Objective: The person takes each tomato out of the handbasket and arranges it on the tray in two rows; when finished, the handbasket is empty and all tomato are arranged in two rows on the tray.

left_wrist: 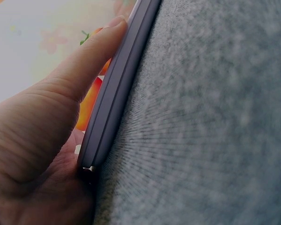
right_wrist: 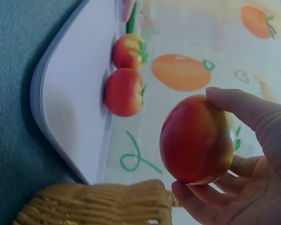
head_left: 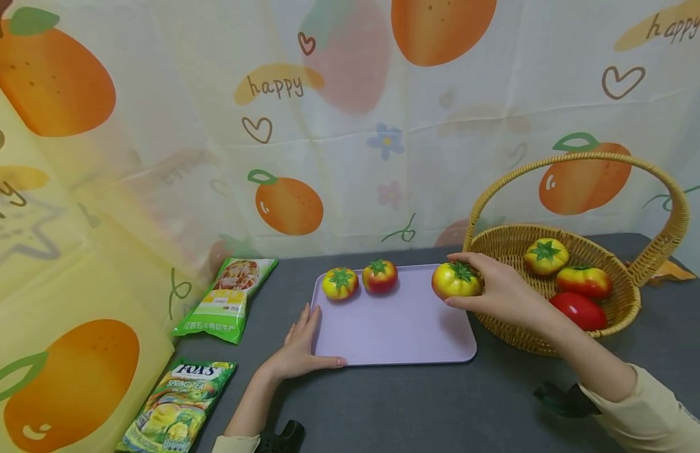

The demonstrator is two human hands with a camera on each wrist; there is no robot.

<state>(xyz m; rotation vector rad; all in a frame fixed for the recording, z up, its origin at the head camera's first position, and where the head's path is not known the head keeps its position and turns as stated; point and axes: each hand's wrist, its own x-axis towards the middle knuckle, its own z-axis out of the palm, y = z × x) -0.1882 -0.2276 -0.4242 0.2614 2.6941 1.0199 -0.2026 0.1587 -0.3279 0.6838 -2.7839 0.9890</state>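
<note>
My right hand (head_left: 500, 286) holds a yellow-and-red tomato (head_left: 456, 280) with a green leafy top, thumb on one side and fingers on the other. It hangs over the right end of the lilac tray (head_left: 384, 333); its glossy red underside shows in the right wrist view. Two more tomatoes, one yellow-red (head_left: 340, 284) and one redder (head_left: 379, 277), sit side by side at the tray's back left. At the tray's front left corner rests my left hand (head_left: 296, 352), its fingers straight along the left side and its thumb (left_wrist: 91, 58) against the front rim.
A wicker basket (head_left: 508, 330) with a tall handle stands right of the tray, with two yellow-red tomatoes (head_left: 546, 256) and a plain red fruit (head_left: 579, 311) inside. On the left lie a green snack bag (head_left: 225, 302) and a Fox's candy bag (head_left: 180, 406). A printed cloth hangs behind.
</note>
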